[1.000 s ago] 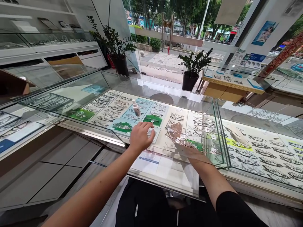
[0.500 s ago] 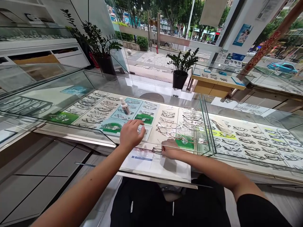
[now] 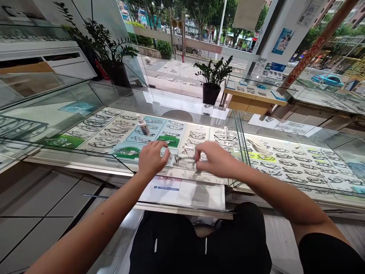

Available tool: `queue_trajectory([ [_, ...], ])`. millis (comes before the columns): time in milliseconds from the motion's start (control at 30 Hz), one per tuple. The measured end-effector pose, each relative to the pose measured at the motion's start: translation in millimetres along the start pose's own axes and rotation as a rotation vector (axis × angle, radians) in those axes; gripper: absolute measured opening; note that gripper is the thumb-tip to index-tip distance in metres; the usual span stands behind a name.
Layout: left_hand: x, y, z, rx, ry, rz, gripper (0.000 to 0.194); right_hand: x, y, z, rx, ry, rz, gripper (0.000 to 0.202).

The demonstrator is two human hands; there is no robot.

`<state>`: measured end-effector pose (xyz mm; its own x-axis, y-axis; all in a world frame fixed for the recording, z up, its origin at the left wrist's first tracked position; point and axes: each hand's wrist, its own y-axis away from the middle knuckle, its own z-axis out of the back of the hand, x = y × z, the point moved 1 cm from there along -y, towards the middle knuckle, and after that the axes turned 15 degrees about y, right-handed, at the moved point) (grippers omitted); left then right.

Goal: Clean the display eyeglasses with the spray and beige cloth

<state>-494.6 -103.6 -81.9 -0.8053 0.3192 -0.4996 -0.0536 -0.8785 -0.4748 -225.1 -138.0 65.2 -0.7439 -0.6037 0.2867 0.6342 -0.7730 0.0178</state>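
Note:
My right hand (image 3: 215, 158) is raised over the front edge of the glass counter, thumb and fingers closed on a pair of eyeglasses (image 3: 184, 160). The glasses point left toward my other hand and are blurred by motion. My left hand (image 3: 152, 156) hovers at the counter's front edge with fingers bent and thumb apart; I see nothing in it. Just beyond it a small white spray bottle (image 3: 143, 126) stands on the glass. Below both hands is a pulled-out shelf (image 3: 188, 194) with a white and blue-printed sheet.
Rows of eyeglass frames (image 3: 225, 135) lie under the glass top. A crumpled cloth (image 3: 258, 146) rests on the right-hand counter section. Potted plants (image 3: 211, 91) stand beyond the counter by the window. A thin dark bar (image 3: 94, 196) juts out at lower left.
My right hand has lifted the eyeglasses up from the pulled-out shelf to the height of my left hand. My left hand keeps nearly the same pose. The whole view has shifted slightly.

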Motion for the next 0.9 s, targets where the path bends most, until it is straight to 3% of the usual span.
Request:
queue_trajectory([
  [67, 1, 0, -0.3, -0.001, 0.008, -0.006, 0.023, -18, -32, 15, -0.086, 0.088, -0.024, 0.011],
  [133, 2, 0, -0.3, -0.005, 0.02, -0.009, 0.023, -40, -66, 16, -0.105, 0.186, -0.061, 0.007],
  [233, 2, 0, 0.5, -0.006, 0.024, 0.0, 0.022, -70, -107, 4, -0.077, 0.344, -0.134, 0.004],
  [333, 2, 0, 1.6, 0.0, 0.017, 0.006, 0.022, -90, -130, -13, -0.025, 0.397, -0.194, 0.004],
  [533, 1, 0, 2.0, -0.003, 0.02, -0.001, 0.021, -107, -140, -34, 0.006, 0.413, -0.249, 0.01],
  [900, 0, 0, 2.3, -0.015, 0.027, -0.001, 0.02, -100, -132, -48, 0.028, 0.411, -0.247, 0.007],
])
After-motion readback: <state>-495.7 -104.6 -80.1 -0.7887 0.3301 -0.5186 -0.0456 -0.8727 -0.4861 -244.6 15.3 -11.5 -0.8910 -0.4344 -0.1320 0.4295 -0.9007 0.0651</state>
